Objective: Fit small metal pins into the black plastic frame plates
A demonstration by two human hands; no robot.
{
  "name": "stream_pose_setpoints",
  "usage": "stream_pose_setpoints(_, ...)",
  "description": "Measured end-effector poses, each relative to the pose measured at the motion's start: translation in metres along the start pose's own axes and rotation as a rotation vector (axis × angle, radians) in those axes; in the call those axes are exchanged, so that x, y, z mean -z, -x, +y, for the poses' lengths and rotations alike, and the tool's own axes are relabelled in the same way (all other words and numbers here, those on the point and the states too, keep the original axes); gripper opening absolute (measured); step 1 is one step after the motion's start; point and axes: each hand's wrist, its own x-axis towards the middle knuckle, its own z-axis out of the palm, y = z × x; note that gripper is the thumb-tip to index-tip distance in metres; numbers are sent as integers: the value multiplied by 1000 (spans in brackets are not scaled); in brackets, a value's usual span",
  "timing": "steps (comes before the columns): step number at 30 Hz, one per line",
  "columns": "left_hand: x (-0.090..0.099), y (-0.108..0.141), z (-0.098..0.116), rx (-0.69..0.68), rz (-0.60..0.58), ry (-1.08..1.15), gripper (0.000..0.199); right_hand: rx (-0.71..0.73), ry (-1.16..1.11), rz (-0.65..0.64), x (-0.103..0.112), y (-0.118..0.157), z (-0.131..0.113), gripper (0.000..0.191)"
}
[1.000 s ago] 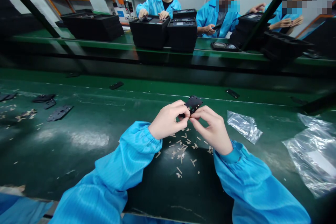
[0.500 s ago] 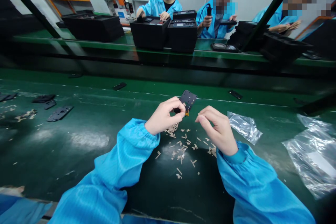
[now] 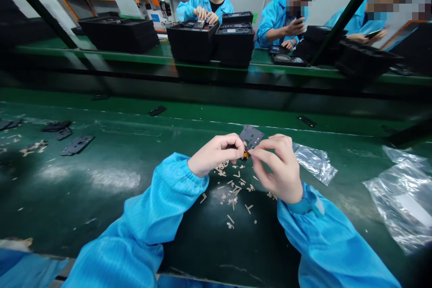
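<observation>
My left hand (image 3: 218,153) pinches the lower left edge of a thin black plate (image 3: 251,135) that has small holes. An orange flex piece (image 3: 246,153) shows at the plate's lower end, between my two hands. My right hand (image 3: 278,166) is closed, thumb and forefinger pressed together at the orange piece. Whether a small thing sits between these fingertips is too small to tell. Beneath the hands, small beige scraps (image 3: 232,189) lie scattered on the green table (image 3: 111,216).
More black plates (image 3: 77,145) and beige scraps lie at the left. Clear plastic bags (image 3: 401,202) are at the right. Small black parts (image 3: 306,121) lie farther back. Across a raised ledge, people in blue work beside stacked black trays (image 3: 192,42).
My right hand has moved left to the orange piece. The plate in my left hand has shifted slightly right and tilted. Across the ledge, the people's hands have moved.
</observation>
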Motion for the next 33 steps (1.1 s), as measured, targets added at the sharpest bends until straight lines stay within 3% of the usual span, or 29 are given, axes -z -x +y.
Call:
stream_pose_setpoints(6,-2,1,0,26,-43,27,5,25,54,21,0,0,0,24)
stream_pose_setpoints(12,-5,0,2,21,-17,-63,10,-85,-37,41,2,-2,-2,22)
stream_pose_setpoints(18,-7,1,-1,-86,152,-489,16,-356,-262,59,6,-5,0,12)
stream_pose_setpoints(22,-7,3,-3,-116,93,-617,41,-443,-364,2,5,-4,4,9)
stream_pose_setpoints(25,-5,5,2,-122,57,-660,26,-416,-444,-110,6,-3,6,8)
stream_pose_setpoints(28,-2,5,4,-136,149,-506,18,-415,-480,-101,8,-2,5,7)
stream_pose_setpoints(33,-2,-1,-6,-144,438,67,18,-509,-536,-53,5,-2,-4,5)
